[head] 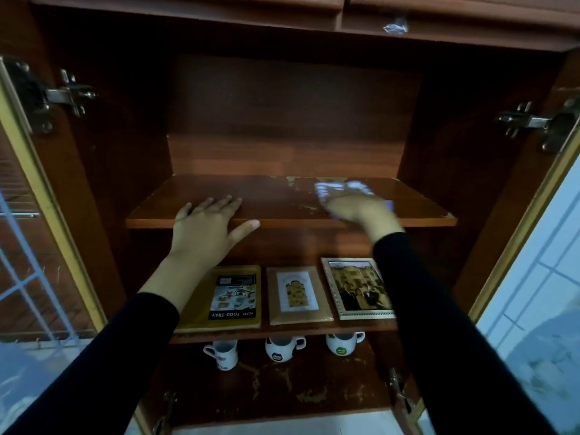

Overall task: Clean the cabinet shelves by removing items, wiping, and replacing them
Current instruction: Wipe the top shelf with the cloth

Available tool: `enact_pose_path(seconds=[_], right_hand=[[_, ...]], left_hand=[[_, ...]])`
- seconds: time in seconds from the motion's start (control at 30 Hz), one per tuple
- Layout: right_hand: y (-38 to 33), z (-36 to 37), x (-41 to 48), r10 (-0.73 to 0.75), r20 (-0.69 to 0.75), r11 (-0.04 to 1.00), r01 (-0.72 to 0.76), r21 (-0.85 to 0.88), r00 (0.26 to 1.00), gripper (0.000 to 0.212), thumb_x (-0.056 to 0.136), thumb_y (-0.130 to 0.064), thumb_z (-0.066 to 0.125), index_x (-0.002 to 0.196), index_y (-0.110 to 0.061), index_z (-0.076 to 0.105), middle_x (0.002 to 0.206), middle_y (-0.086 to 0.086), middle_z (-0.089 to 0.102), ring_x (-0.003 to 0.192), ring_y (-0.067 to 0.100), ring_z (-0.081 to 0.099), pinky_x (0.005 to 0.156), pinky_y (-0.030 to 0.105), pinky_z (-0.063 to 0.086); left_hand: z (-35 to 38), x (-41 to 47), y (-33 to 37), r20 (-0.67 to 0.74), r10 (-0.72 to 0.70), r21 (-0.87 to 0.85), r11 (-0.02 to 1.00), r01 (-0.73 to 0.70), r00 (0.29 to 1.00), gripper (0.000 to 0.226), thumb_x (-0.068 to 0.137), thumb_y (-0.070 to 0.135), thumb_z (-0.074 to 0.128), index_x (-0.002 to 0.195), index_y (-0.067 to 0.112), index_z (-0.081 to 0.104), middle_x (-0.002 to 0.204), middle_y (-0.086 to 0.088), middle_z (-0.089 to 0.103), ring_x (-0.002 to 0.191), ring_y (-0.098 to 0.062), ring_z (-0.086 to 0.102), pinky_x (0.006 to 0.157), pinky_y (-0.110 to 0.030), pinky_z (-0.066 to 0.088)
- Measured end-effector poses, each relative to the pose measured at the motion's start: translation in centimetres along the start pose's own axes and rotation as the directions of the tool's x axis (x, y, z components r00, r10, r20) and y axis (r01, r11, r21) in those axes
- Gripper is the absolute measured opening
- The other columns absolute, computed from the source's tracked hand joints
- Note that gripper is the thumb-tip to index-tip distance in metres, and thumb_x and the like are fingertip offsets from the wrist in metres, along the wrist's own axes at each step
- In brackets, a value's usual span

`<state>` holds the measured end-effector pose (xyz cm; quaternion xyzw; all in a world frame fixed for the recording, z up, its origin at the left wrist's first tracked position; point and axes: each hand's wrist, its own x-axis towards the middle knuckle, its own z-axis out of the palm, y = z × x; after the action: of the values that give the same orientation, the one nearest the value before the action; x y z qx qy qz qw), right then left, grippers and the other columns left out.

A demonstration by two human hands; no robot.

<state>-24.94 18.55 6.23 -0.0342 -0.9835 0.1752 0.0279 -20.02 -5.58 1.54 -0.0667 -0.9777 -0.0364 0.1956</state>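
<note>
The top shelf (273, 196) of the open brown cabinet carries nothing but my hands and a cloth. My left hand (207, 227) lies flat on its front edge at the left, fingers straight. My right hand (361, 211) is blurred and presses a pale blue-white cloth (342, 188) against the right part of the shelf. The shelf's finish is chipped near the middle back (293, 182).
On the middle shelf lie a yellow food tray box (232, 296), a brown frame (298, 293) and a framed photo (357, 287). Three white mugs (282, 348) stand on the bottom shelf. Glass doors (34, 246) hang open on both sides.
</note>
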Motion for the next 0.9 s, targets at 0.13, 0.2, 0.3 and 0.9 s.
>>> enact_pose_path(seconds=[0.13,0.2,0.3,0.9], right_hand=[[-6.7,3.1,-1.3,-0.247,0.143,0.952,0.267,-0.150,0.958,0.053,0.099,-0.053,0.024,0.148,-0.035,0.037,0.156,0.003,0.036,0.139,0.025,0.038,0.114,0.046,0.029],[-6.8,2.7,-1.9,-0.330,0.179,0.929,0.352,-0.110,0.927,0.054,0.101,-0.055,0.020,0.153,-0.040,0.021,0.162,-0.002,0.020,0.145,0.022,0.027,0.117,0.045,0.021],[-0.2,-0.3,-1.2,-0.256,0.102,0.967,0.253,0.041,0.961,0.047,0.101,-0.053,0.025,0.140,-0.038,0.046,0.137,-0.013,0.055,0.099,0.004,0.061,0.085,0.013,0.044],[0.1,0.9,2.6,-0.312,0.144,0.950,0.307,0.056,0.939,0.054,0.096,-0.059,0.031,0.146,-0.040,0.038,0.138,-0.017,0.054,0.103,0.002,0.064,0.099,0.031,0.045]], left_hand=[[0.0,0.1,-0.4,0.013,0.003,0.021,1.000,-0.004,1.000,0.089,0.079,0.082,0.012,0.153,0.036,0.030,0.159,0.012,0.030,0.147,-0.013,0.026,0.119,-0.039,0.019],[0.0,0.2,-0.6,-0.018,0.009,0.014,1.000,-0.008,1.000,0.086,0.079,0.083,0.018,0.151,0.038,0.033,0.158,0.013,0.033,0.146,-0.012,0.029,0.118,-0.038,0.021],[0.2,0.1,-0.6,-0.040,0.016,-0.009,1.000,-0.016,0.999,0.089,0.077,0.083,0.014,0.151,0.038,0.034,0.157,0.012,0.034,0.146,-0.013,0.029,0.118,-0.039,0.022],[-0.5,2.8,1.3,0.123,0.167,0.083,0.981,-0.178,0.978,0.102,0.071,0.090,0.008,0.156,0.035,0.022,0.162,0.011,0.024,0.148,-0.016,0.025,0.119,-0.043,0.022]])
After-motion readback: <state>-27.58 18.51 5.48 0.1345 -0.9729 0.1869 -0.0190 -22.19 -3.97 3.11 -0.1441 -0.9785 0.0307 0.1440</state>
